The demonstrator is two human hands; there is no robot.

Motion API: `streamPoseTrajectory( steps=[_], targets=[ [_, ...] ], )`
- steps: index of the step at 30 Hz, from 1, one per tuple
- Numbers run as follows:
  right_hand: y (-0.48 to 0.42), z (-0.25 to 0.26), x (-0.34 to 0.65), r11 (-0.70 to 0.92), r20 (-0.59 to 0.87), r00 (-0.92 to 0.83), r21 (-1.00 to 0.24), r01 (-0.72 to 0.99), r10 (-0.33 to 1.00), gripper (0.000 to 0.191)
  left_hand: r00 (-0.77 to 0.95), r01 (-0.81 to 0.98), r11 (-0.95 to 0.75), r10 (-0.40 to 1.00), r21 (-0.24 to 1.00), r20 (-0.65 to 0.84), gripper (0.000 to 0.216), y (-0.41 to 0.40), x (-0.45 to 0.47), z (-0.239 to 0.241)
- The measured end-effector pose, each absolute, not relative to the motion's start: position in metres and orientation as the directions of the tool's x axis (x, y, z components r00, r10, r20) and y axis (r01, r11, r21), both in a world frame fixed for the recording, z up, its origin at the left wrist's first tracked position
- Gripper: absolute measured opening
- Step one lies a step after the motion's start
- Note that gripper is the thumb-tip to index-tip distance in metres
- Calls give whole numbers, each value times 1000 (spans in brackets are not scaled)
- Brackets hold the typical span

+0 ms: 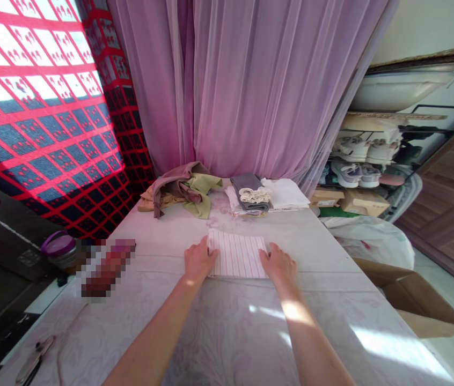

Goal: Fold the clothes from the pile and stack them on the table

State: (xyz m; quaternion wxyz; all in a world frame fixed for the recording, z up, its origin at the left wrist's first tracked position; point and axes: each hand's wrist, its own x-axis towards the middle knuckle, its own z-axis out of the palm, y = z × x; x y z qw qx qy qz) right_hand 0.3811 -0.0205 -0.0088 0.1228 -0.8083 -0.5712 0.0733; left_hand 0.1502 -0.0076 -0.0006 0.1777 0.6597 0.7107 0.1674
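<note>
A folded white cloth with pink stripes [236, 254] lies flat in the middle of the table [227, 327]. My left hand [198, 261] rests on its left edge, fingers together and lying flat. My right hand [278, 262] rests on its right edge in the same way, fingers flat on the cloth. Both forearms reach in from the near edge of the table.
At the far end lie a loose heap of brown, green and tan cloths [181, 187] and a stack of folded grey and white cloths [265, 195]. A purple curtain [251, 86] hangs behind. A cardboard box [416, 300] and shoe rack [367, 155] stand right. Scissors [34, 360] lie near left.
</note>
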Motion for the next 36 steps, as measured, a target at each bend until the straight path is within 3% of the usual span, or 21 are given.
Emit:
streamPoseTrajectory(
  steps=[6, 9, 12, 15, 19, 23, 36],
  targets=[
    [-14, -3, 374, -213, 22, 234, -340, 916, 972, 42, -113, 731, 135, 991, 669, -75, 59, -10, 150, 6],
    [-13, 1, 365, -151, 36, 170, -311, 938, 985, 42, -132, 739, 155, 988, 656, -85, 61, -22, 138, 3],
    [-14, 4, 351, -89, 149, 136, -287, 954, 979, 43, -91, 776, 132, 991, 617, -98, 51, -27, 120, -5],
    [-16, 7, 333, 106, 293, -10, -314, 943, 956, 38, -81, 776, 63, 997, 627, 1, 39, -18, 102, -11],
    [-17, 1, 309, 302, 290, -209, -326, 896, 934, 32, -79, 783, 43, 996, 620, 30, 34, 7, 84, -11],
    [-17, -18, 304, 265, 259, -175, -371, 890, 950, 28, -5, 796, -3, 1000, 605, 10, 27, 28, 80, -9],
    [-17, -42, 305, 298, 394, -131, -400, 867, 910, 26, 307, 771, -220, 950, 598, -47, 15, 71, 82, 5]
  ],
)
